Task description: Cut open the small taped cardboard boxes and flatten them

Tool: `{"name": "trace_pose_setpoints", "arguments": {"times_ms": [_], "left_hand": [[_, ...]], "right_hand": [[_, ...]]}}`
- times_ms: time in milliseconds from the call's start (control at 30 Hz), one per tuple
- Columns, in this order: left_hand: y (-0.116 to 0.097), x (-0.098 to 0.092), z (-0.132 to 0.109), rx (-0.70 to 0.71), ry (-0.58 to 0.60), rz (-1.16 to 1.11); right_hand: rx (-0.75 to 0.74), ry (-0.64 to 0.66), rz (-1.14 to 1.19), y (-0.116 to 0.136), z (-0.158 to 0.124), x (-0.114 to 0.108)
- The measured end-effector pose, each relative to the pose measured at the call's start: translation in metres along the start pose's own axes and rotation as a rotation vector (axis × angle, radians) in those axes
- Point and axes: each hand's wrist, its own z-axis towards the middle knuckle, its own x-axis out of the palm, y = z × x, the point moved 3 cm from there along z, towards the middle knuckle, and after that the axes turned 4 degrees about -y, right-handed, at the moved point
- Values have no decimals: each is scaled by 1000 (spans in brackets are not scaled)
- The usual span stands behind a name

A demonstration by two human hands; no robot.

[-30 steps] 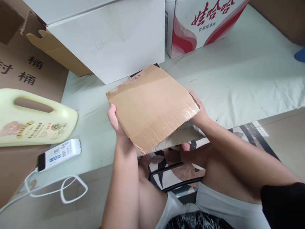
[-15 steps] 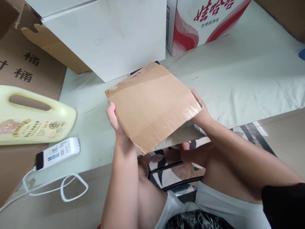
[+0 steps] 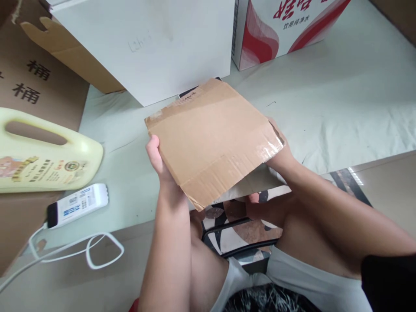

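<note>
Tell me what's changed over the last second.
Mainly the view: the bottle and red-and-white box sit slightly higher in the picture. Nothing was taken hold of or let go. The left hand and right hand still hold the cardboard at opposite edges.

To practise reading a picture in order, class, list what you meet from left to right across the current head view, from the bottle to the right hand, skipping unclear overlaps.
Yellow bottle → left hand → cardboard → right hand.
</note>
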Motion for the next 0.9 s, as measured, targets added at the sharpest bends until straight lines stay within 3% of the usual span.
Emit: {"name": "trace_pose_setpoints", "arguments": {"times_ms": [367, 900], "left_hand": [[-1, 2, -2, 4, -52, 9], [0, 1, 1, 13, -19, -26]], "right_hand": [[38, 9, -11, 4, -1, -1], [15, -10, -53, 4, -1, 0]]}}
